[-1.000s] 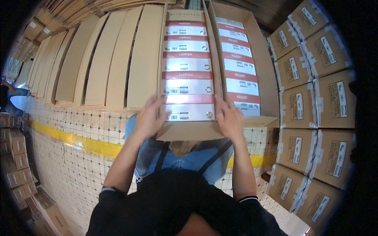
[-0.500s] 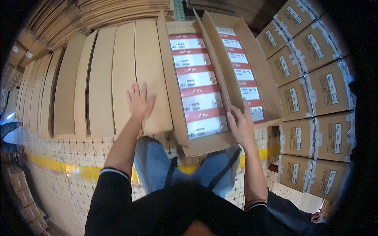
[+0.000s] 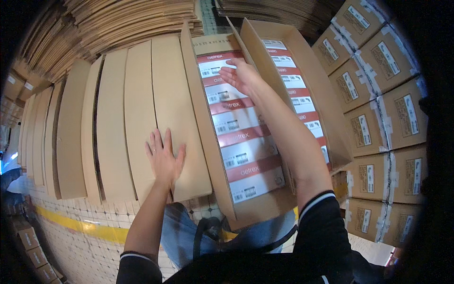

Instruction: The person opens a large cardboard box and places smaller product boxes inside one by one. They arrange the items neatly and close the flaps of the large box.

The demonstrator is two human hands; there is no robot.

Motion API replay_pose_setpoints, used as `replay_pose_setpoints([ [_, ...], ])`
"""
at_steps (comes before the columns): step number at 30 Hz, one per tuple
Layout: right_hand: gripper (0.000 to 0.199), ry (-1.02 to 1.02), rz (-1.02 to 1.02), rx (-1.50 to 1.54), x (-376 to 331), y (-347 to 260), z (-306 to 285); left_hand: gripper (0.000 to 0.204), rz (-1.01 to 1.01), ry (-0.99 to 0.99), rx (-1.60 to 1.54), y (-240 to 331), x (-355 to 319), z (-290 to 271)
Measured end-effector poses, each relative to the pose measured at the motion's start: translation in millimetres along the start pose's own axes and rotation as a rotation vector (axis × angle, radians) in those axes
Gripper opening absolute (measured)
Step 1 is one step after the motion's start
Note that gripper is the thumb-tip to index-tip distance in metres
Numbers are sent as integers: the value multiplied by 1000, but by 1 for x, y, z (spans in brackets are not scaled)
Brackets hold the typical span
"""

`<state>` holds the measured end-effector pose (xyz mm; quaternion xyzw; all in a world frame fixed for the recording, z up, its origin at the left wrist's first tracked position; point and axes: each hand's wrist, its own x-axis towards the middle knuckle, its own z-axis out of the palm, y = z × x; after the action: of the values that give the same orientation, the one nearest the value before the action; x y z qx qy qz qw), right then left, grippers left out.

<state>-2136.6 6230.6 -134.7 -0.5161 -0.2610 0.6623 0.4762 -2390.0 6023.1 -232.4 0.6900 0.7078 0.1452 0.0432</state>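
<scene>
My left hand (image 3: 164, 158) lies flat with spread fingers on the closed top flaps of a brown cardboard carton (image 3: 177, 94). Just right of it stands an open carton (image 3: 221, 43) packed with a row of red and white shoe boxes (image 3: 241, 135). Over the far end of that row reaches my right hand (image 3: 240, 78), palm turned sideways, fingers stretched and holding nothing. Whether it touches a box I cannot tell. Further right, a second open carton (image 3: 326, 111) holds similar boxes (image 3: 299, 97), partly hidden by my right forearm.
Several more closed cartons (image 3: 111, 128) run in a row to the left. Taped, labelled cartons (image 3: 373, 99) are stacked at the right. Flattened cardboard (image 3: 137, 21) is piled along the back. A yellow stripe (image 3: 90, 228) crosses the tiled floor.
My right hand has left the near right edge of the open carton and moved to the far end of its boxes. My left hand stays on the closed carton.
</scene>
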Motion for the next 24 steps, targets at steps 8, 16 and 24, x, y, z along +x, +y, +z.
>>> replay_pose_setpoints([
  [8,43,106,-65,452,182,25,28,74,-26,-44,-15,1,4,0],
  [16,78,303,108,627,208,-54,76,74,-34,-66,8,4,5,-3],
  [24,73,-431,-450,1016,193,-99,91,73,-28,-64,7,5,5,-3],
])
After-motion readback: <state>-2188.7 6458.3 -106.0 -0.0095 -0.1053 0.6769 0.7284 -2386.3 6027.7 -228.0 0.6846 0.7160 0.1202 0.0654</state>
